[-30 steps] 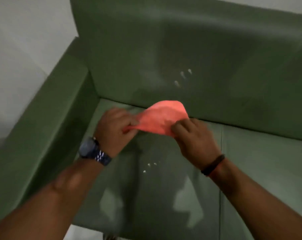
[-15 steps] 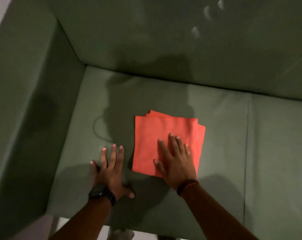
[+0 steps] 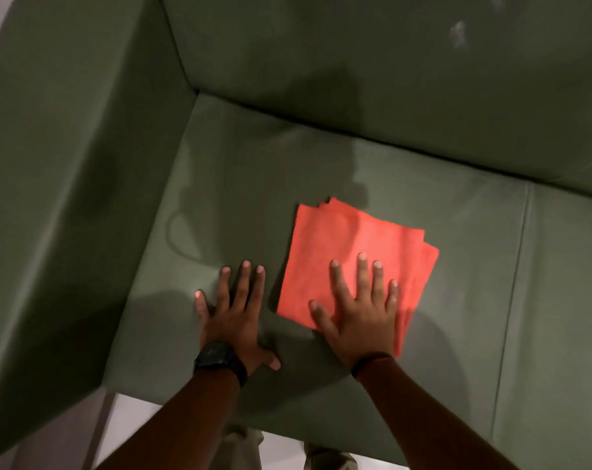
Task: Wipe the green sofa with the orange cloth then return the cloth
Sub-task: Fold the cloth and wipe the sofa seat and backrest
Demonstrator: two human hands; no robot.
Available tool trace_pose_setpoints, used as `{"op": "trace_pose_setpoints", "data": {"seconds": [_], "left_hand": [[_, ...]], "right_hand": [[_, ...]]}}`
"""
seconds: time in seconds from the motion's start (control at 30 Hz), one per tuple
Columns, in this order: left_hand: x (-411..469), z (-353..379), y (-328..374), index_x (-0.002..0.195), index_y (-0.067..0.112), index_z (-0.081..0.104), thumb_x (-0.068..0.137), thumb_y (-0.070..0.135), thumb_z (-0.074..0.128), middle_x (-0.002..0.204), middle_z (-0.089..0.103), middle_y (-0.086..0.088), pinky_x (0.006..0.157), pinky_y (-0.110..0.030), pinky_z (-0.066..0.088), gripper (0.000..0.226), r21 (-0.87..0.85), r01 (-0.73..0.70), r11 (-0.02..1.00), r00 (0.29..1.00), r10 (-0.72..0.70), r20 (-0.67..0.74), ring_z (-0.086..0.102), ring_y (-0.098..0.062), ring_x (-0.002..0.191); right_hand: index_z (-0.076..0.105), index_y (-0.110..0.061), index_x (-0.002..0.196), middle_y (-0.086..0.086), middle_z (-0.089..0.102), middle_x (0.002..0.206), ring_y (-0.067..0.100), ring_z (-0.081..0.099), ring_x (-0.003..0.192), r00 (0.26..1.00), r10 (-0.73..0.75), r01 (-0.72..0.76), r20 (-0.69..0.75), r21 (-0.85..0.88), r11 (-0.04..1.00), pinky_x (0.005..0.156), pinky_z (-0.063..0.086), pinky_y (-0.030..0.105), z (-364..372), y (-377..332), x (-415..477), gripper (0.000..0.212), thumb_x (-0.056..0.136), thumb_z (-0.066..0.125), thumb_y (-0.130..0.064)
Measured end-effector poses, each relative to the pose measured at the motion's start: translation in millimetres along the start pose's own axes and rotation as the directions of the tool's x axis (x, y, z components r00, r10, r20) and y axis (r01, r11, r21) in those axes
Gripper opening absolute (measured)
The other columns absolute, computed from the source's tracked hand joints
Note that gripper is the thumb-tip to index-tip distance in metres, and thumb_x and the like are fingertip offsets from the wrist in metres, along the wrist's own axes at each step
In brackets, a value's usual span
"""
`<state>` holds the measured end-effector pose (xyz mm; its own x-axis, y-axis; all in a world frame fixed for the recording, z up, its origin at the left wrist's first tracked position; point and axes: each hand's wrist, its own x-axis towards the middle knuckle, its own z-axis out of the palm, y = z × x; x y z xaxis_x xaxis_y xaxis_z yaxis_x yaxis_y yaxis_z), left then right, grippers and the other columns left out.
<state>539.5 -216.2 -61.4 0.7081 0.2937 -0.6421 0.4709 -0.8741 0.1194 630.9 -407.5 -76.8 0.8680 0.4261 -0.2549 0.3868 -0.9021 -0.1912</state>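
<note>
The orange cloth (image 3: 342, 245) lies folded into a flat square on the left seat cushion of the green sofa (image 3: 253, 184). My right hand (image 3: 359, 317) rests flat on the cloth's near half, palm down and fingers spread, without gripping it. My left hand (image 3: 235, 317), with a dark watch on its wrist, lies flat on the bare cushion just left of the cloth, fingers apart and holding nothing.
The sofa's left armrest (image 3: 67, 164) rises close on the left and the backrest (image 3: 355, 62) stands behind, with pale marks (image 3: 459, 33) high on it. A seam (image 3: 515, 300) divides the cushions on the right. Pale floor (image 3: 152, 429) shows below the seat's front edge.
A second ago both hands held the cloth up in the air. It now lies folded on the seat, with my right hand flat on it and my left on the cushion.
</note>
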Motion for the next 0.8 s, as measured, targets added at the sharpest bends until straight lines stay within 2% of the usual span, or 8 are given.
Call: {"op": "trace_pose_setpoints", "data": {"seconds": [0.17, 0.2, 0.33, 0.37, 0.47, 0.6, 0.67, 0.8], "left_hand": [[-2, 0, -2, 0.134, 0.031, -0.036, 0.026, 0.075, 0.073, 0.144, -0.034, 0.008, 0.105, -0.067, 0.001, 0.160, -0.003, -0.013, 1.000, 1.000, 0.013, -0.004, -0.032, -0.021, 0.133], [-3, 0, -1, 0.134, 0.031, -0.037, 0.026, 0.075, 0.073, 0.144, -0.033, 0.008, 0.105, -0.067, 0.001, 0.160, 0.002, -0.014, 1.000, 1.000, 0.014, -0.010, -0.030, -0.023, 0.135], [-2, 2, -1, 0.136, 0.030, -0.033, 0.025, 0.075, 0.072, 0.146, -0.031, 0.008, 0.104, -0.067, 0.002, 0.159, 0.026, -0.011, 1.000, 1.000, 0.011, -0.023, -0.024, -0.027, 0.137], [-2, 3, -1, 0.136, 0.029, -0.033, 0.025, 0.075, 0.071, 0.146, -0.031, 0.007, 0.104, -0.068, 0.003, 0.159, 0.029, -0.013, 1.000, 1.000, 0.014, -0.021, -0.024, -0.027, 0.137], [-2, 5, -2, 0.136, 0.028, -0.034, 0.026, 0.077, 0.070, 0.147, -0.030, 0.005, 0.103, -0.070, 0.003, 0.159, 0.026, -0.017, 1.000, 1.000, 0.018, -0.017, -0.026, -0.026, 0.137], [-1, 5, -1, 0.136, 0.028, -0.034, 0.027, 0.079, 0.068, 0.147, -0.032, 0.006, 0.103, -0.070, 0.003, 0.158, 0.020, -0.013, 1.000, 1.000, 0.013, -0.017, -0.028, -0.026, 0.136], [0, 5, 0, 0.136, 0.028, -0.034, 0.025, 0.078, 0.070, 0.144, -0.035, 0.006, 0.103, -0.069, 0.002, 0.160, 0.027, -0.010, 1.000, 1.000, 0.010, -0.015, -0.029, -0.026, 0.135], [0, 6, 1, 0.138, 0.028, -0.031, 0.024, 0.075, 0.071, 0.145, -0.033, 0.007, 0.103, -0.069, 0.004, 0.160, 0.037, -0.005, 0.999, 1.000, 0.006, -0.028, -0.026, -0.027, 0.137]], "right_hand": [[0.021, -0.041, 0.144, 0.005, 0.019, 0.154, 0.032, 0.022, 0.140, 0.955, -0.290, 0.294, 0.069, -0.067, 0.953, 0.111, 0.015, 0.055, 0, 31, -21, 0.075, 0.079, 0.032, -0.077], [0.025, -0.040, 0.142, 0.006, 0.022, 0.153, 0.032, 0.024, 0.139, 0.962, -0.267, 0.271, 0.053, -0.076, 0.960, 0.110, 0.016, 0.054, -2, 37, -15, 0.075, 0.077, 0.034, -0.077], [0.030, -0.036, 0.141, 0.016, 0.026, 0.153, 0.038, 0.021, 0.139, 0.996, 0.079, -0.080, -0.028, -0.012, 0.997, 0.108, 0.017, 0.058, -8, 12, 14, 0.077, 0.075, 0.042, -0.073], [0.026, -0.038, 0.143, 0.015, 0.025, 0.153, 0.040, 0.017, 0.140, 0.998, 0.064, -0.064, 0.001, -0.011, 0.998, 0.109, 0.015, 0.059, -7, 1, 12, 0.078, 0.075, 0.041, -0.074], [0.016, -0.045, 0.144, 0.009, 0.024, 0.154, 0.039, 0.013, 0.140, 0.977, -0.179, 0.186, 0.118, -0.059, 0.981, 0.108, 0.013, 0.061, 5, -7, -20, 0.079, 0.075, 0.036, -0.079], [0.019, -0.046, 0.143, 0.005, 0.028, 0.153, 0.036, 0.021, 0.138, 0.957, -0.252, 0.263, 0.142, -0.061, 0.963, 0.108, 0.015, 0.060, 4, 26, -43, 0.080, 0.074, 0.033, -0.084], [0.022, -0.044, 0.142, 0.006, 0.028, 0.152, 0.036, 0.021, 0.138, 0.965, -0.227, 0.238, 0.132, -0.075, 0.968, 0.107, 0.017, 0.060, -2, 30, -34, 0.081, 0.073, 0.034, -0.084], [0.021, -0.042, 0.143, 0.010, 0.026, 0.154, 0.037, 0.014, 0.141, 0.990, -0.015, 0.018, 0.137, -0.016, 1.000, 0.109, 0.012, 0.059, -7, 1, -17, 0.085, 0.070, 0.037, -0.082]]}}
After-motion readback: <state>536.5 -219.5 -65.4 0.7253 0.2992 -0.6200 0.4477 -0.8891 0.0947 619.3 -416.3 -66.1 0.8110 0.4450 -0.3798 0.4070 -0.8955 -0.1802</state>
